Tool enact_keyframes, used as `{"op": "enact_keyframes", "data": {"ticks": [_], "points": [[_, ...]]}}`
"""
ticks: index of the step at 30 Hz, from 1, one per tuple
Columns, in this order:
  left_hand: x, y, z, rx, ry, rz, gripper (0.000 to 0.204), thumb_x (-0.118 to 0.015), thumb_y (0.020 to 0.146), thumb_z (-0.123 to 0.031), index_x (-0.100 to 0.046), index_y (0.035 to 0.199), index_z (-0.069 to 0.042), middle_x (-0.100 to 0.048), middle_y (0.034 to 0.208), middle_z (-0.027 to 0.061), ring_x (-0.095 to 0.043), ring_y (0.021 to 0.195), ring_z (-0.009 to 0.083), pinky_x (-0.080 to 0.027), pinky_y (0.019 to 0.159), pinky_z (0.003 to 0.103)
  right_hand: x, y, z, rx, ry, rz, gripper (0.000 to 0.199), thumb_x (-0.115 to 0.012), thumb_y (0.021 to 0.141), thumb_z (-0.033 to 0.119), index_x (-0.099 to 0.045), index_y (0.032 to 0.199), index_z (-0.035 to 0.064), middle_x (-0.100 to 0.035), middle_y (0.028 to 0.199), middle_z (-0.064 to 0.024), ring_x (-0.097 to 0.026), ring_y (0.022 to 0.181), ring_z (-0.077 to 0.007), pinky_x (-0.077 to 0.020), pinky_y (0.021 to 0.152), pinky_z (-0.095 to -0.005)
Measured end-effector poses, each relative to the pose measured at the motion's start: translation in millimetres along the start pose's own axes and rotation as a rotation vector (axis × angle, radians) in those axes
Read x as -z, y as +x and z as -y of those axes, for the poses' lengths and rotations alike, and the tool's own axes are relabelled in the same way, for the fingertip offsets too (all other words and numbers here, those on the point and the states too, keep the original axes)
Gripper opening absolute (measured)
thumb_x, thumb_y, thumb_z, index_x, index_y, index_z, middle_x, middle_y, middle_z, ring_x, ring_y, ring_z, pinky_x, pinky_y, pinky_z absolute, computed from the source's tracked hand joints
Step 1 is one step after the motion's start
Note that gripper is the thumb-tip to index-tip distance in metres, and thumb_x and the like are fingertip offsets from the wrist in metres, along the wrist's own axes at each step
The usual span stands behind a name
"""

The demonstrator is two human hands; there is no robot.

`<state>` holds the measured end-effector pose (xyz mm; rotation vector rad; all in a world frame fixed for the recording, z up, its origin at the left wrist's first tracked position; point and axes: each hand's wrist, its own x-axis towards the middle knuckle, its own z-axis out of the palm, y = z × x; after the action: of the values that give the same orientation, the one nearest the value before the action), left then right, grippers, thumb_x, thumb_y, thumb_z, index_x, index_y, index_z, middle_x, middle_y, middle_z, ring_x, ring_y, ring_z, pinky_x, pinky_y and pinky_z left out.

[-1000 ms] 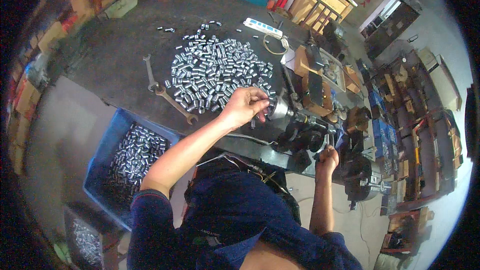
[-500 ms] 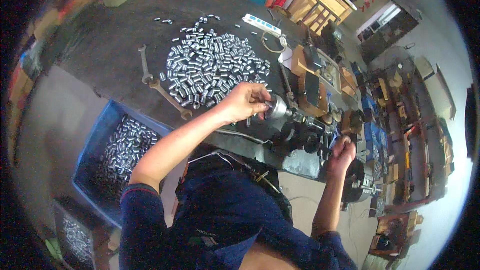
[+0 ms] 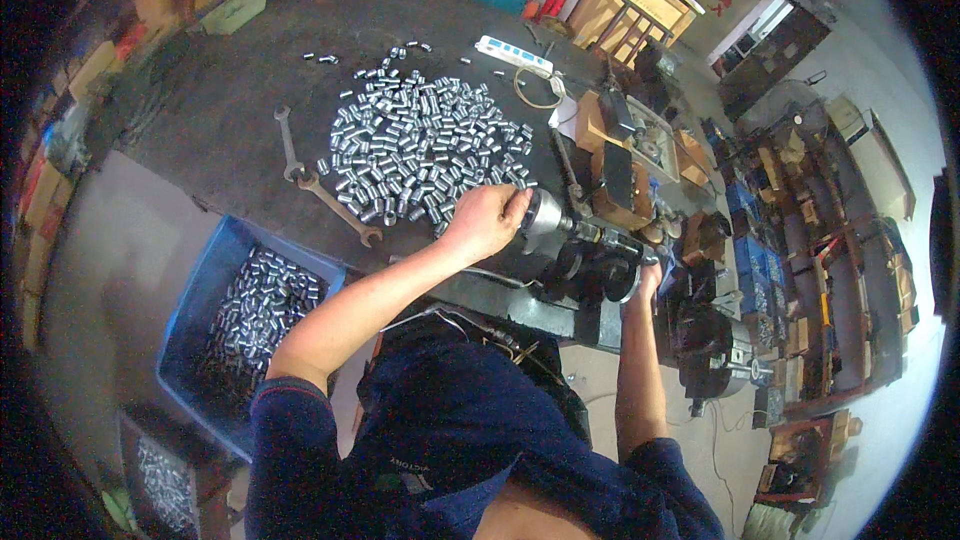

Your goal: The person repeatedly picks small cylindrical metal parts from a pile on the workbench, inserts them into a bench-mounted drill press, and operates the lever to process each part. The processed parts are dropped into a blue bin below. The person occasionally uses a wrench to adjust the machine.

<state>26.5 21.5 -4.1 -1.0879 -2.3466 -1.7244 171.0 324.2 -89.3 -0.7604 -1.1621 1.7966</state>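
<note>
The dark bench [image 3: 200, 100] carries a wide spread of shiny metal cylinders [image 3: 425, 140], one spanner [image 3: 289, 145] lying end to end with another spanner [image 3: 338, 208] beside them, and a white power strip [image 3: 514, 55].

The left forearm [image 3: 375, 298] slants up to a curled left grip [image 3: 485, 223], the right forearm [image 3: 640, 380] nearly upright beneath the right grip [image 3: 648, 283].

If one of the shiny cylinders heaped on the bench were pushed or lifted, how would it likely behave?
The cylinders have round sides and many lie on them, so a loose one would probably roll, while close-packed neighbours might block others. Their bright, smooth-looking surface could be slippery. They look metallic, so likely stiff and fairly heavy for their size.
</note>
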Motion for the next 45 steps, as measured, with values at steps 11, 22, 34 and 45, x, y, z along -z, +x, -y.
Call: {"op": "enact_keyframes", "data": {"ticks": [11, 22, 34, 45], "points": [[-2.5, -1.7, -1.6, -0.007, 0.004, 0.0, 0.032, -0.044, 0.084, -0.024, -0.053, 0.067, 0.002, -0.046, 0.05, 0.0175, -0.046, 0.043, 0.0284, -0.034, 0.044, 0.036, 11.8, -96.1, 76.7, 0.078, 0.093, 0.253, 0.02, -0.041, 0.082, 0.019, -0.042, 0.066, 0.0072, -0.03, 0.049, 0.0026, -0.026, 0.041, -0.0072, -0.0201, 0.036, -0.0214], [6.0, 2.9, -6.2, 0.097, -0.018, 0.083, 0.038, -0.046, 0.083, -0.028, -0.052, 0.061, 0.003, -0.046, 0.049, 0.0179, -0.046, 0.045, 0.0268, -0.036, 0.046, 0.038, -1.8, -58.5, 19.3, -0.159, 0.028, -0.156, 0.012, -0.045, 0.075, 0.01, -0.048, 0.063, 0.0077, -0.042, 0.055, 0.0023, -0.038, 0.043, -0.0101, -0.0312, 0.038, -0.0239], [18.6, 5.4, 1.3, 0.071, 0.025, 0.173, 0.038, -0.045, 0.085, -0.028, -0.051, 0.066, 0.004, -0.043, 0.048, 0.008, -0.038, 0.047, 0.011, -0.033, 0.045, 0.032, -49.8, -53.2, 97.8, 0.3, 0.107, 0.111, 0.015, -0.043, 0.079, 0.012, -0.046, 0.066, 0.0056, -0.033, 0.054, 0.003, -0.026, 0.044, -0.0059, -0.0205, 0.038, -0.0192], [36.2, 0.9, 2.1, 0.207, -0.154, 0.105, 0.043, -0.043, 0.086, -0.032, -0.052, 0.06, 0.001, -0.044, 0.048, -0.0004, -0.038, 0.043, 0.0072, -0.03, 0.041, 0.025, 32.1, -69.4, 27.7, -0.08, 0.08, 0.141, 0.018, -0.042, 0.082, 0.018, -0.046, 0.069, 0.0073, -0.036, 0.054, 0.0032, -0.034, 0.043, -0.0072, -0.0249, 0.036, -0.0202]]}}
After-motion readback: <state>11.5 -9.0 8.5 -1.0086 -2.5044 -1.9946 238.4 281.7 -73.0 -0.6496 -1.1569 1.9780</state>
